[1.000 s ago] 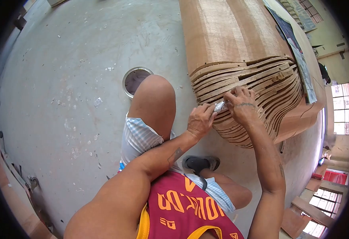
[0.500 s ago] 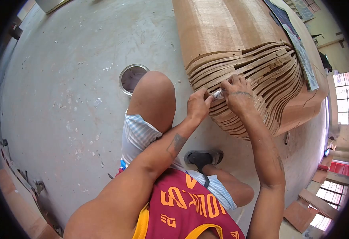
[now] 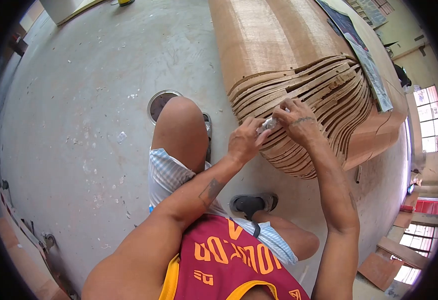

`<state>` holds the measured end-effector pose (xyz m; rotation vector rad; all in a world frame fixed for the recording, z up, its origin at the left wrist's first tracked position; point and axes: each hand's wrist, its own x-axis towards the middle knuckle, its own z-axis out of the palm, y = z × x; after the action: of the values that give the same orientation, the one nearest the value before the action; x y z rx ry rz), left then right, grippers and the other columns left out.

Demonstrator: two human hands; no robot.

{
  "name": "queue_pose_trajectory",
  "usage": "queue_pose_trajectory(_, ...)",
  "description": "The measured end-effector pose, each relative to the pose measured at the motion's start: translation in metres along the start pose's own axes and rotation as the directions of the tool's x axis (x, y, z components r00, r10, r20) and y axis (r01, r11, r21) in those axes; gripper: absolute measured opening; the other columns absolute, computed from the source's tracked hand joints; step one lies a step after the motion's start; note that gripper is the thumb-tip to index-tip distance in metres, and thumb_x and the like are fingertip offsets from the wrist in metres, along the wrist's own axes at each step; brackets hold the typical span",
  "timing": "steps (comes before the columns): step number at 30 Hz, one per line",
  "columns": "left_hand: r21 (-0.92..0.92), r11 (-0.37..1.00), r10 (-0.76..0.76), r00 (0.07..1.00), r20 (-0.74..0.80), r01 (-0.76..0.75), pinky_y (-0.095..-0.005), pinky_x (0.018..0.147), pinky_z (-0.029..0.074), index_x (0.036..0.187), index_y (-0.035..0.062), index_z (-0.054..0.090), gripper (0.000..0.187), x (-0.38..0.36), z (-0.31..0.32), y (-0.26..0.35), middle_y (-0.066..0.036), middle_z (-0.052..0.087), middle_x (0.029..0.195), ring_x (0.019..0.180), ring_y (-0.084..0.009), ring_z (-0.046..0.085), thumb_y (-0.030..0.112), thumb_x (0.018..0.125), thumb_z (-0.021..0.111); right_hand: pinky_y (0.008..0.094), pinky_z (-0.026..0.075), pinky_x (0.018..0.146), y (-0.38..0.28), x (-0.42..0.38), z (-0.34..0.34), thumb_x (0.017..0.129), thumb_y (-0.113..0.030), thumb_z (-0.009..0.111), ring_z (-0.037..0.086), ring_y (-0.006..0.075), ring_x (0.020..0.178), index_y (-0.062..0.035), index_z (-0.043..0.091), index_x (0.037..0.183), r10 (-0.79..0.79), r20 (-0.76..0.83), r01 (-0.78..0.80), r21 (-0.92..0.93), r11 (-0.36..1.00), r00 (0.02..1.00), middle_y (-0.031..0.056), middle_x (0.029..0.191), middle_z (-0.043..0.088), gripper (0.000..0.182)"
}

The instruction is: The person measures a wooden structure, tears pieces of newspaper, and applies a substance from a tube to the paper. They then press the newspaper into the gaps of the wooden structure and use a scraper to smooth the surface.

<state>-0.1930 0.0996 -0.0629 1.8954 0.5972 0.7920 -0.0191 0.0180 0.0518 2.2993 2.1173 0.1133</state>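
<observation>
Between my two hands is a small crumpled piece of whitish, printed material (image 3: 268, 125), like paper or plastic. My left hand (image 3: 245, 138) pinches its left end with thumb and fingers. The fingers of my right hand (image 3: 296, 118) close on its right end. Both hands are just in front of a large curved wooden form (image 3: 279, 35), whose end shows many thin, wavy wood layers (image 3: 324, 95) with dark gaps between them. A printed sheet (image 3: 361, 55) lies along the form's right side.
A round metal can (image 3: 155, 107) with dark contents stands on the grey floor (image 3: 89, 125), partly behind my knee. A sandalled foot (image 3: 253, 204) is below the form. Wooden boards (image 3: 380, 270) lie at the lower right, near barred windows (image 3: 428, 117).
My left hand has shifted slightly left and down and turned, with its thumb now stretched out more. The whitish piece shows more between the hands. The view has shifted slightly.
</observation>
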Motion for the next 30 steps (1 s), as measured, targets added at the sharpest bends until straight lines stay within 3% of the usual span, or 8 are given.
queue_pose_trajectory(3,0.086,0.996,0.021,1.0,-0.011,-0.02,-0.0456,0.078,0.058,0.111,0.0092,0.07,0.022,0.01,0.015,-0.001,-0.01,0.068,0.105,0.092,-0.0336,0.072,0.025,0.097,0.076,0.0424,0.051,0.094,0.001,0.001,0.004,0.091,-0.018,0.07,0.064,0.0263,0.112,-0.0176,0.073,0.101,0.015,-0.013,-0.015,-0.027,1.0,1.0,0.0032,0.107,0.068,0.011)
queue_pose_trajectory(9,0.091,0.996,0.007,0.995,-0.101,0.002,-0.0474,0.077,0.058,0.105,0.0098,0.069,0.016,0.011,0.029,0.003,-0.011,0.068,0.104,0.09,-0.0369,0.072,0.022,0.096,0.076,0.0436,0.051,0.096,0.004,-0.005,0.017,0.089,-0.014,0.074,0.063,0.0297,0.109,-0.0139,0.07,0.101,0.02,-0.125,-0.016,0.038,0.999,0.992,0.0056,0.11,0.068,0.012)
queue_pose_trajectory(13,0.126,0.992,-0.013,0.996,-0.09,0.025,-0.0481,0.078,0.058,0.104,0.0108,0.072,0.013,0.013,0.027,0.008,-0.01,0.071,0.102,0.09,-0.0391,0.071,0.022,0.097,0.073,0.0442,0.051,0.098,0.014,-0.007,0.006,0.09,-0.012,0.073,0.063,0.0304,0.11,-0.0127,0.074,0.104,-0.047,-0.029,0.05,0.117,0.992,0.998,0.0058,0.111,0.068,0.015)
queue_pose_trajectory(21,0.242,0.966,0.091,0.996,0.021,-0.093,-0.0479,0.074,0.058,0.101,0.0105,0.071,0.016,0.022,0.021,0.0,-0.01,0.071,0.101,0.089,-0.0363,0.073,0.026,0.096,0.074,0.0432,0.05,0.101,0.014,0.0,0.008,0.091,-0.018,0.073,0.063,0.0277,0.117,-0.0214,0.077,0.106,0.008,0.042,-0.005,-0.065,0.998,0.999,0.0032,0.114,0.068,0.016)
queue_pose_trajectory(24,0.184,0.982,0.037,0.999,0.025,-0.041,-0.0471,0.076,0.058,0.101,0.0098,0.071,0.018,0.024,0.014,0.009,-0.01,0.071,0.103,0.092,-0.0349,0.073,0.027,0.096,0.074,0.0447,0.051,0.1,0.009,-0.012,0.008,0.089,-0.014,0.076,0.064,0.0297,0.114,-0.02,0.076,0.111,0.107,-0.175,-0.105,0.022,0.994,0.979,0.0044,0.114,0.068,0.023)
queue_pose_trajectory(25,0.172,0.984,0.029,0.999,0.026,-0.032,-0.0468,0.077,0.058,0.101,0.0097,0.071,0.019,0.025,0.012,0.012,-0.01,0.071,0.103,0.092,-0.0344,0.073,0.028,0.096,0.074,0.046,0.053,0.1,0.012,-0.016,-0.001,0.087,-0.01,0.078,0.065,0.0323,0.111,-0.0178,0.074,0.115,0.2,-0.16,-0.178,0.143,0.974,0.967,0.0065,0.113,0.068,0.029)
queue_pose_trajectory(28,0.119,0.991,0.053,0.998,0.02,-0.055,-0.0458,0.078,0.058,0.103,0.0104,0.072,0.021,0.032,0.016,0.019,-0.009,0.071,0.103,0.093,-0.0335,0.073,0.03,0.096,0.076,0.0461,0.055,0.095,0.024,-0.03,-0.013,0.089,-0.007,0.077,0.067,0.0341,0.109,-0.0128,0.073,0.117,0.254,-0.064,-0.236,0.209,0.949,0.965,0.0103,0.112,0.069,0.029)
queue_pose_trajectory(30,0.111,0.99,0.082,0.996,0.029,-0.085,-0.0453,0.077,0.058,0.105,0.0109,0.073,0.023,0.041,0.022,0.024,-0.009,0.071,0.103,0.092,-0.0331,0.073,0.031,0.095,0.077,0.0446,0.056,0.09,0.025,-0.029,-0.014,0.089,-0.006,0.076,0.069,0.0342,0.104,-0.011,0.073,0.115,0.213,-0.087,-0.191,0.21,0.959,0.973,0.0109,0.107,0.069,0.027)
